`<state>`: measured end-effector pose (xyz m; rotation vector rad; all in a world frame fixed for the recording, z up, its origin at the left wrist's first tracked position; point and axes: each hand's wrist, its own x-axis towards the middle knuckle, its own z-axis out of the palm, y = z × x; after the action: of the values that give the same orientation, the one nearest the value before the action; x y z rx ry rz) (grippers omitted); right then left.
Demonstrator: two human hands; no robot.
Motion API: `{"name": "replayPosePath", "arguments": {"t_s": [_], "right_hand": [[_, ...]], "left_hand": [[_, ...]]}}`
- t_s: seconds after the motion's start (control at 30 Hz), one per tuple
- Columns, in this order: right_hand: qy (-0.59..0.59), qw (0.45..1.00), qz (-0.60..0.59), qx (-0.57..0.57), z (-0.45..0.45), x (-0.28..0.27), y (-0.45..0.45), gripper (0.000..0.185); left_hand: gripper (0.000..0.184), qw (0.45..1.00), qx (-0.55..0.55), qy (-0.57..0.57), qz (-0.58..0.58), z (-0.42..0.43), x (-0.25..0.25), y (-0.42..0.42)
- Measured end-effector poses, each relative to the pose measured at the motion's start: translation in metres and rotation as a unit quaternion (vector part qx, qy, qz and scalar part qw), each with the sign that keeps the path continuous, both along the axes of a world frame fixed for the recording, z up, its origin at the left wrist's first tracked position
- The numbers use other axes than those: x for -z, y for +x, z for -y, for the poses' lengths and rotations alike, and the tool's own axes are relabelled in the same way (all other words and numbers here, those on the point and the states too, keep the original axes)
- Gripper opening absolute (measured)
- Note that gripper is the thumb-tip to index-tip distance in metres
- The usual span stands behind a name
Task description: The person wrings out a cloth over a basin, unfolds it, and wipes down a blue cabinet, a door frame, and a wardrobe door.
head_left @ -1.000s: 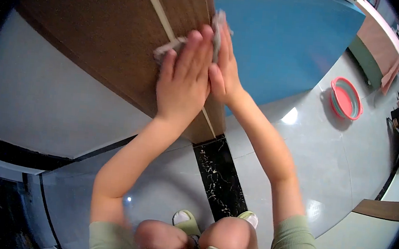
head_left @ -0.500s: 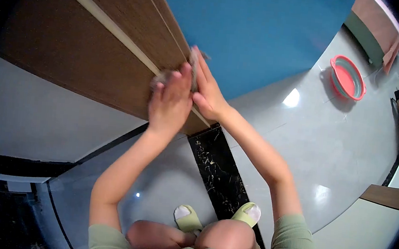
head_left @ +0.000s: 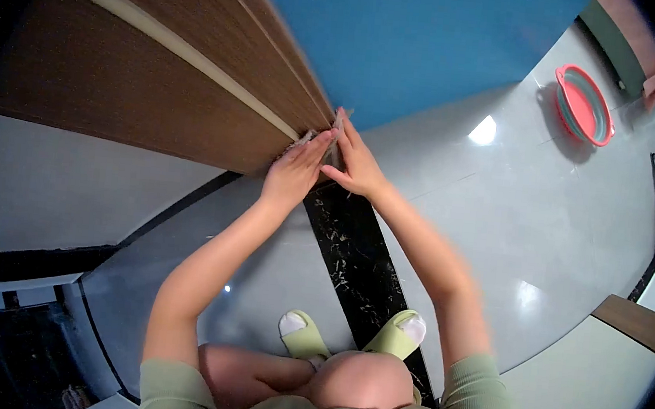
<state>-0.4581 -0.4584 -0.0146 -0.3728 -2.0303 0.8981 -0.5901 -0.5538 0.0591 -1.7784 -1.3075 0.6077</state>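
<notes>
My left hand [head_left: 294,177] presses a greyish cloth [head_left: 302,138] against the brown wooden door frame [head_left: 219,105], near its lower end. My right hand [head_left: 359,165] holds the cloth around the frame's edge on the side of the blue panel [head_left: 426,57]. Both hands have their fingers long and close together, pointing up along the wood; the right thumb sticks out toward the left hand. Most of the cloth is hidden under the palms, with only crumpled edges showing past the fingertips.
A black marbled threshold strip [head_left: 354,261] runs from the frame's foot to between my green slippers [head_left: 398,335]. On the glossy grey tile floor [head_left: 490,211] stands a pink and grey basin [head_left: 585,106]. A pale cabinet with a brown top [head_left: 636,323] is at lower right.
Both hands and the cloth have slid down the frame toward its foot. The left palm lies lower than before, and the view has shifted slightly.
</notes>
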Motion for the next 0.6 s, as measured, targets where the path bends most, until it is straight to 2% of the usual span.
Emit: {"name": "replayPosePath", "arguments": {"t_s": [0.13, 0.23, 0.27, 0.33, 0.43, 0.5, 0.6], "right_hand": [[-0.018, 0.996, 0.086, -0.020, 0.001, 0.020, 0.016, 0.077], [0.029, 0.995, 0.089, -0.042, -0.009, -0.001, 0.020, 0.076], [0.052, 0.994, 0.081, -0.050, -0.015, -0.015, 0.020, 0.076], [0.077, 0.995, 0.005, -0.059, -0.027, -0.051, 0.006, 0.077], [0.105, 0.987, -0.093, -0.073, -0.034, -0.089, -0.011, 0.078], [0.094, 0.982, -0.142, -0.076, -0.034, -0.096, -0.019, 0.078], [0.063, 0.982, -0.165, -0.064, -0.027, -0.068, -0.025, 0.079]], "left_hand": [[0.059, 0.999, -0.006, -0.003, 0.035, 0.003, 0.028, 0.005], [0.059, 0.998, 0.021, 0.010, 0.062, 0.003, 0.020, -0.003], [0.060, 0.994, 0.010, 0.028, 0.102, 0.001, 0.011, -0.002], [0.063, 0.981, -0.012, 0.058, 0.184, -0.004, -0.006, 0.000], [0.065, 0.970, -0.009, 0.148, 0.194, -0.014, -0.044, 0.009], [0.065, 0.962, -0.019, 0.184, 0.200, -0.018, -0.047, 0.015], [0.065, 0.968, -0.024, 0.170, 0.181, -0.017, -0.020, 0.014]]}}
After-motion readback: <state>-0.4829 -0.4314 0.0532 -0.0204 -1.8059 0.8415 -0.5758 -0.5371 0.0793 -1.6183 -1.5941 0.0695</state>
